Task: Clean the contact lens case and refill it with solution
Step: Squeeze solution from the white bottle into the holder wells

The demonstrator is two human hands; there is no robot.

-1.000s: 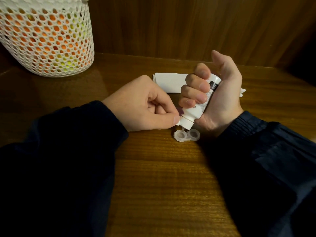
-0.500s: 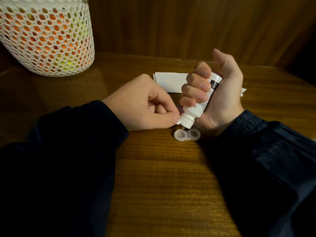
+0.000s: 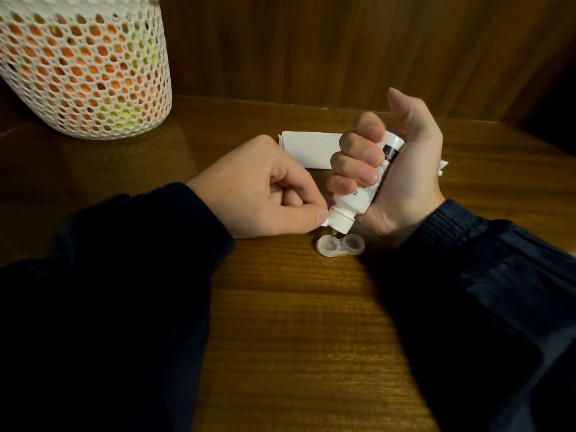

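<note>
Fingers [image 3: 358,155] of right hand [image 3: 402,169] wrap the bottle [image 3: 358,201], nozzle down over lens case [image 3: 340,244] on counter [image 3: 296,322]. Left hand [image 3: 265,194] pinches something small, can't tell what.

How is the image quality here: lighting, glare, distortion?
Head view: dim, warm lighting; dark sleeves lose detail; soft glare on the brown wooden table beside the white mesh basket; wide-angle bending at the edges; the clear plastic lens case stays reasonably sharp.

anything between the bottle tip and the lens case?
Head view: nothing solid. The solution bottle, gripped upside down by the right hand, has its tip just above the left well of the lens case; any flowing liquid is too small to tell.
</note>
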